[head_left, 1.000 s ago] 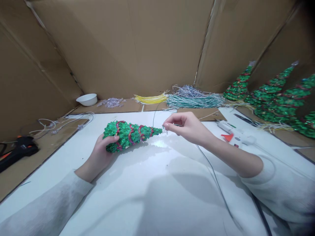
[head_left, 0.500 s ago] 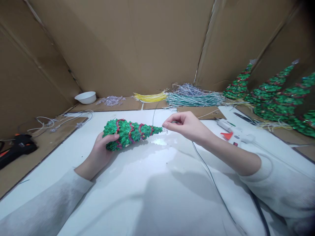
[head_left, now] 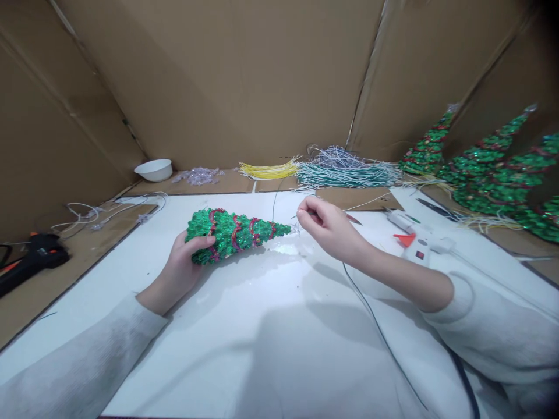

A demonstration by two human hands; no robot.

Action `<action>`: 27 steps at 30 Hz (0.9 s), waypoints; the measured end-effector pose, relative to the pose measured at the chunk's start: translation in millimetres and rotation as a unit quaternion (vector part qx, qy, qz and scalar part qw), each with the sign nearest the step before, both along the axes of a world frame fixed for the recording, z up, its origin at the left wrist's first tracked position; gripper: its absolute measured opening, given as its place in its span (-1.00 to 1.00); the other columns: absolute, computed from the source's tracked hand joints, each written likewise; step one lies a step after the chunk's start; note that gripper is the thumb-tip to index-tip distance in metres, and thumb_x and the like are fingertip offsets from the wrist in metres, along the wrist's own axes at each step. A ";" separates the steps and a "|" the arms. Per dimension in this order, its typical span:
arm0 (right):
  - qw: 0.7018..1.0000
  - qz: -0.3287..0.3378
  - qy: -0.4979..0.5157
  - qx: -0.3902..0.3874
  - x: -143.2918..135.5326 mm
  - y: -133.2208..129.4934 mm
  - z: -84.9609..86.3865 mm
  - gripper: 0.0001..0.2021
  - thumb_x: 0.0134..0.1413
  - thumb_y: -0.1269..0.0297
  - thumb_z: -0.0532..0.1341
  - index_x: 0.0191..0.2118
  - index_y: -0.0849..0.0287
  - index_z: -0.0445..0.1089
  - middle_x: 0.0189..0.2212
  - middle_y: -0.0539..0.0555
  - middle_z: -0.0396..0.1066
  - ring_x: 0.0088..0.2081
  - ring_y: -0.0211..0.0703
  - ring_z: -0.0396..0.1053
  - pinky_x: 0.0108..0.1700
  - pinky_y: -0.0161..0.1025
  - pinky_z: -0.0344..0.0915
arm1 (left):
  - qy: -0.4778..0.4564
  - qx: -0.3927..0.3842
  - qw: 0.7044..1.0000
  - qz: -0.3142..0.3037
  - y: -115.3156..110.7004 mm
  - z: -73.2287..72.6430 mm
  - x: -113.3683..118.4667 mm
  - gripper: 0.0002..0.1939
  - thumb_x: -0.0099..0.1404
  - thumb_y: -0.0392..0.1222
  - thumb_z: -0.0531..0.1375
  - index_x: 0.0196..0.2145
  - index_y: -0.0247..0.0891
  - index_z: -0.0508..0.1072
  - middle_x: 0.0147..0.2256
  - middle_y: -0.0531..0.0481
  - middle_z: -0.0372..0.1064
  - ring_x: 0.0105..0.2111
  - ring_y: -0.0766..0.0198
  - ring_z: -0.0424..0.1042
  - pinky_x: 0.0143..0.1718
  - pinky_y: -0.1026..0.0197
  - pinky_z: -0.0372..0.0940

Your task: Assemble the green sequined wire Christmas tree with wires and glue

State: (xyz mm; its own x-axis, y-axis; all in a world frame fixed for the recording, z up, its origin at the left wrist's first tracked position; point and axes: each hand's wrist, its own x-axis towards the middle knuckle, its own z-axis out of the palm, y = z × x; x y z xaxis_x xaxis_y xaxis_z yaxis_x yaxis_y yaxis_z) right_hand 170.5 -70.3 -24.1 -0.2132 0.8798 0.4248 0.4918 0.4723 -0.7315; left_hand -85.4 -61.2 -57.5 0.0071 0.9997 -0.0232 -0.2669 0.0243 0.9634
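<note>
A black glue gun [head_left: 37, 256] lies by the left edge of the bench [head_left: 209, 355]; a white bowl [head_left: 154, 171] sits near the far left corner. The left hand [head_left: 181, 265] grips the wide end of the green tree [head_left: 233, 235], which lies sideways mid-bench, tip rightward, with a clear ornament [head_left: 296, 230] at it. Just beside, the right hand [head_left: 331, 231] has its fingertips pinched narrow; whether they hold anything, I cannot tell. Rightward lies a white glue gun [head_left: 418, 240].

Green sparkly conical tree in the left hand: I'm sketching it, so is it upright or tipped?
Tipped: the left hand holds the green sparkly tree sideways, its tip toward the right hand.
</note>
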 end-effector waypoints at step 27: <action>0.986 -0.005 -0.159 -0.043 1.8 18.9 -31.5 -0.88 -0.03 0.43 0.10 -0.48 0.23 0.37 -0.49 0.01 0.38 -0.46 -0.32 0.21 -0.37 -0.35 0.08 | 0.286 0.090 0.954 -0.028 1.6 -14.1 -6.8 -0.63 0.03 -0.01 0.30 -0.25 -0.27 0.42 -0.24 -0.06 0.48 -0.23 0.05 0.42 -0.15 0.12 0.28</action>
